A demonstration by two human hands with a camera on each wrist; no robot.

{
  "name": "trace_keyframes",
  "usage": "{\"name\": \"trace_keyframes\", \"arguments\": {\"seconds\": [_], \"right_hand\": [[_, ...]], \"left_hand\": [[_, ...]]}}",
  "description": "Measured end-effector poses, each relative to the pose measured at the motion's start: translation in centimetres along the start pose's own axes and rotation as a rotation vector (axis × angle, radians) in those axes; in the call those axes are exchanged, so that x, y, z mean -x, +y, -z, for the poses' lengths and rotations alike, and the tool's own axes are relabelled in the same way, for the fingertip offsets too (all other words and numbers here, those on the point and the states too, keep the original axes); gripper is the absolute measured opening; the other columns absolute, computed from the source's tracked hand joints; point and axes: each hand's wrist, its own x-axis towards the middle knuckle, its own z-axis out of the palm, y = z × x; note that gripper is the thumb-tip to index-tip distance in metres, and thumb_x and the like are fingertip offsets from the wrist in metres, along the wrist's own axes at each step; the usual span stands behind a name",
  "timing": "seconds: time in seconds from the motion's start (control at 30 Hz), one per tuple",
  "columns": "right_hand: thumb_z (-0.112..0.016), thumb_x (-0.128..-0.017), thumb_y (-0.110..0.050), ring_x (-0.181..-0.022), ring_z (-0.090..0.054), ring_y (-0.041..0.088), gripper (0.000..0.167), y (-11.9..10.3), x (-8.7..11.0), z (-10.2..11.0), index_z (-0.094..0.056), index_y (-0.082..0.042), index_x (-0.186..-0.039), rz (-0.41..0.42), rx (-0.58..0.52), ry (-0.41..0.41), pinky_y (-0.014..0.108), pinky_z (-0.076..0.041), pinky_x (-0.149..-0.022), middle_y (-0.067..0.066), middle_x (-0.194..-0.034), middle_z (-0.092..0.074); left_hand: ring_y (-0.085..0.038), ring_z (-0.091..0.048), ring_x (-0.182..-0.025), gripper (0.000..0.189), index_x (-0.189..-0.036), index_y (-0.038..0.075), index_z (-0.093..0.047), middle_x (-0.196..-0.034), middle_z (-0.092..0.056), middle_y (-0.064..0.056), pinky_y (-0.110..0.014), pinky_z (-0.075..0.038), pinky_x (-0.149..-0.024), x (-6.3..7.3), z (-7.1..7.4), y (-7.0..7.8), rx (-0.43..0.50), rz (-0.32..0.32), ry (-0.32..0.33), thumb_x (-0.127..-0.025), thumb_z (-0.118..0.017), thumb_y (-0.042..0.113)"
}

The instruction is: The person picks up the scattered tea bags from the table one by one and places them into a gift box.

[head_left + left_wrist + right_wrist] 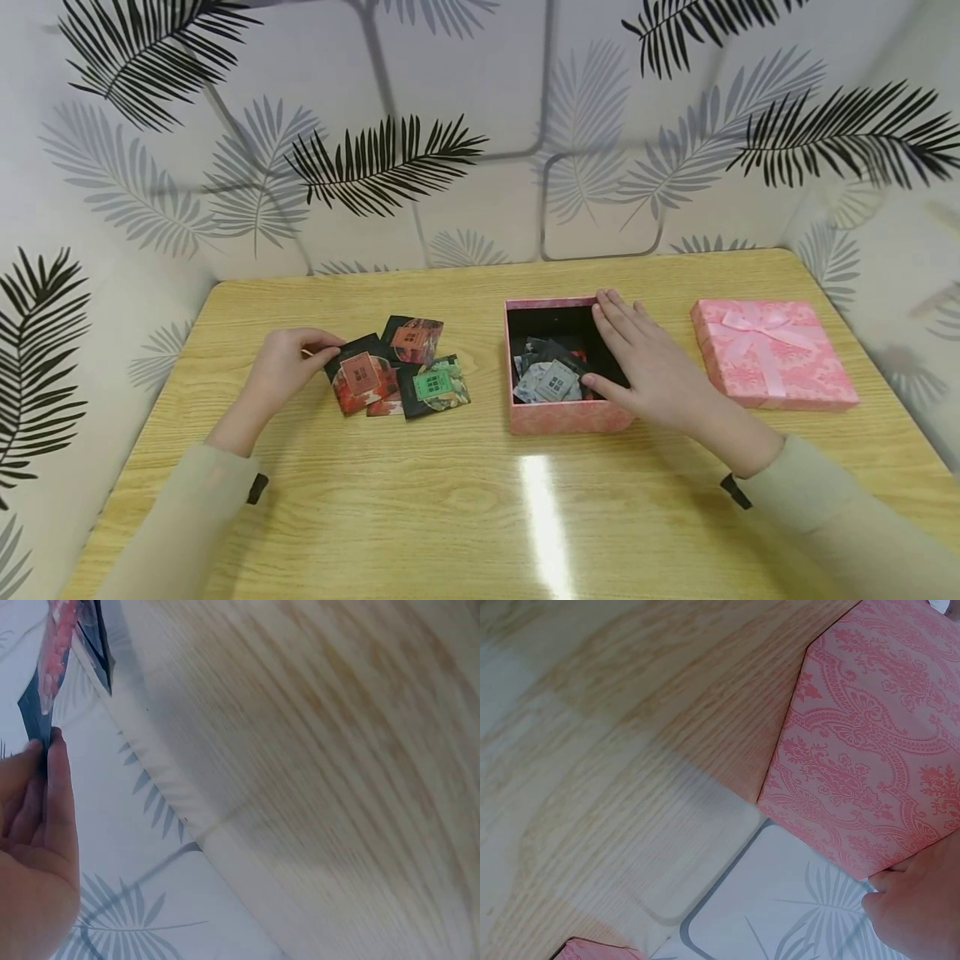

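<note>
My left hand [281,367] pinches the upper left corner of a black and red packet [362,377] between thumb and fingers. The left wrist view shows this packet [56,664] edge-on at the fingertips. Beside and partly beneath it lie a black and green packet [435,385] and a dark reddish one [414,335], plus another mostly covered. To the right stands a pink patterned box [570,419] with a black inside, holding several packets [553,379]. My right hand [656,367] rests on the box's right rim, fingers straight, thumb over the front corner.
A pink lid [780,358] with a ribbon bow lies on the table right of the box. The wooden table [420,500] ends at a wall [480,200] with a leaf pattern behind.
</note>
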Motion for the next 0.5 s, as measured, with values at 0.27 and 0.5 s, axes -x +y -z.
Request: {"name": "trace_keyframes", "arguments": {"seconds": [0.27, 0.5], "right_hand": [[-0.060, -0.105, -0.050, -0.166, -0.012, 0.040, 0.094, 0.0, -0.1, 0.0, -0.017, 0.006, -0.167, -0.003, 0.005, -0.008, 0.055, -0.013, -0.136, 0.023, -0.177, -0.012], [-0.059, -0.105, -0.050, -0.166, -0.011, 0.040, 0.094, 0.0, -0.1, 0.1, -0.017, 0.006, -0.167, -0.008, 0.006, -0.013, 0.055, -0.013, -0.136, 0.023, -0.177, -0.012]], "left_hand": [[-0.020, -0.077, -0.083, 0.014, -0.109, -0.005, -0.081, -0.106, -0.079, -0.027, -0.008, -0.050, -0.063, 0.1, 0.7, 1.3, 0.078, 0.130, 0.122, -0.098, -0.074, 0.001], [0.007, -0.062, -0.075, 0.016, -0.109, -0.003, -0.082, -0.104, -0.080, -0.025, -0.008, -0.048, -0.062, -0.3, 1.2, 3.0, 0.101, 0.167, 0.168, -0.098, -0.076, 0.006]]}}
